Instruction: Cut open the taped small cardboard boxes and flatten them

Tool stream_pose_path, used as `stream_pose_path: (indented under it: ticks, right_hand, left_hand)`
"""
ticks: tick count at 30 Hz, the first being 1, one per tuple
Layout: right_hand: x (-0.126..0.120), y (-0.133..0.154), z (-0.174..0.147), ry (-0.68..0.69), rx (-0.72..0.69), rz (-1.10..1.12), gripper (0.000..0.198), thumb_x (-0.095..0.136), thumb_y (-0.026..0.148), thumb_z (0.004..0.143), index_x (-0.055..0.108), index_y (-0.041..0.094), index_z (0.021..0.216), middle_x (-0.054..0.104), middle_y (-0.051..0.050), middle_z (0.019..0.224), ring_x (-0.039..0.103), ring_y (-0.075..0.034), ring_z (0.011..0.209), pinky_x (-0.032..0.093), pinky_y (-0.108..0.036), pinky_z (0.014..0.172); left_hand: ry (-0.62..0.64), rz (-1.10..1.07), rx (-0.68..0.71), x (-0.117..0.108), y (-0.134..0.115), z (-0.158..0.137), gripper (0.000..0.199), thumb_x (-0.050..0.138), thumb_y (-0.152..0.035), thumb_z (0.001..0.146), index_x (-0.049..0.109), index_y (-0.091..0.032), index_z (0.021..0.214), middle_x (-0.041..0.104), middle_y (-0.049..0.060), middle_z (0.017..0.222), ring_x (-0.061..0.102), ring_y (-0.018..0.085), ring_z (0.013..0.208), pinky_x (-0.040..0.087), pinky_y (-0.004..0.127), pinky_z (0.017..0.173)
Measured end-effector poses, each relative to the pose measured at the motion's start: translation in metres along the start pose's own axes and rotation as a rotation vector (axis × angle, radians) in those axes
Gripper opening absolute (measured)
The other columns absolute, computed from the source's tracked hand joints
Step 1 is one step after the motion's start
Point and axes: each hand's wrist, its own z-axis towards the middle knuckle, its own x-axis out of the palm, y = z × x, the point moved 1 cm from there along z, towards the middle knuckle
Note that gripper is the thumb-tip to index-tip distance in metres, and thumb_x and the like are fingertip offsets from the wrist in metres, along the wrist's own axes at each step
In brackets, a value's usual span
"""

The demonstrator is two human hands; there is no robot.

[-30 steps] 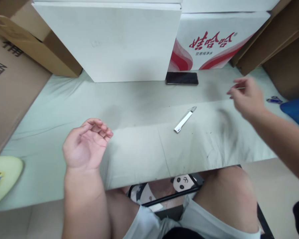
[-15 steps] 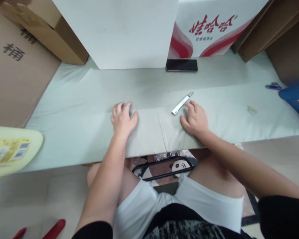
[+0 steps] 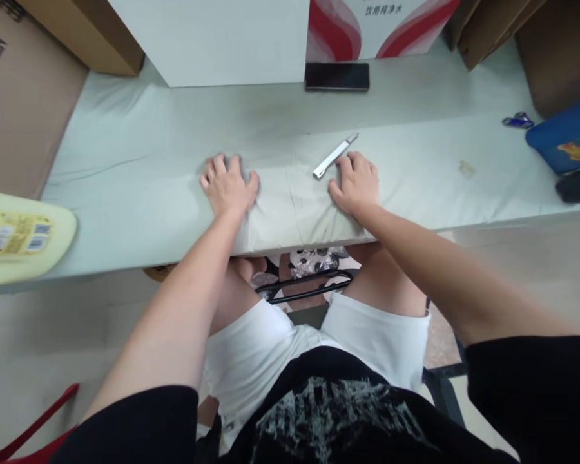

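My left hand lies palm down on the pale cloth-covered table, fingers spread, holding nothing. My right hand rests palm down a little to the right, also flat on the cloth. A slim white utility knife lies diagonally just left of my right fingertips, close to them; I cannot tell if they touch it. The cloth wrinkles between my hands near the table's front edge.
A black phone lies at the back against a white box and a red-and-white carton. Brown cardboard boxes stand at both sides. A blue item and a small blue tool sit far right. A yellow object is at left.
Both hands came down from the air onto the cloth, the right one moving in from the far right to beside the knife. My view has tilted lower and pulled back.
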Motion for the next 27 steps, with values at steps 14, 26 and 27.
stream_pose_path:
  ticks: [14,26,27]
  right_hand:
    - [0.0019,-0.0021,-0.0003,-0.014,-0.017,0.015,0.043,0.043,0.037,0.097,0.057,0.014,0.131,0.052,-0.020,0.141,0.048,-0.037,0.135,0.034,-0.057,0.117]
    - [0.0028,-0.0021,0.0001,-0.039,-0.021,0.038,0.042,0.045,0.037,0.095,0.059,0.015,0.128,0.054,-0.020,0.141,0.050,-0.037,0.133,0.036,-0.057,0.117]
    - [0.0013,-0.0016,-0.0002,-0.031,-0.016,0.040,0.043,0.046,0.036,0.095,0.060,0.014,0.129,0.054,-0.020,0.141,0.050,-0.037,0.133,0.036,-0.057,0.117]
  left_hand:
    - [-0.004,-0.075,-0.007,0.0048,0.0026,0.0019,0.052,0.052,-0.039,0.093,0.062,-0.025,0.142,0.047,0.015,0.157,0.033,0.040,0.151,0.021,0.061,0.126]
    - [-0.013,-0.068,-0.008,0.0023,0.0009,0.0008,0.049,0.053,-0.035,0.092,0.064,-0.027,0.139,0.050,0.015,0.155,0.037,0.038,0.150,0.024,0.060,0.126]
    - [-0.012,-0.073,-0.008,0.0021,0.0011,0.0008,0.048,0.053,-0.035,0.092,0.064,-0.028,0.139,0.049,0.014,0.155,0.036,0.038,0.151,0.024,0.060,0.126]
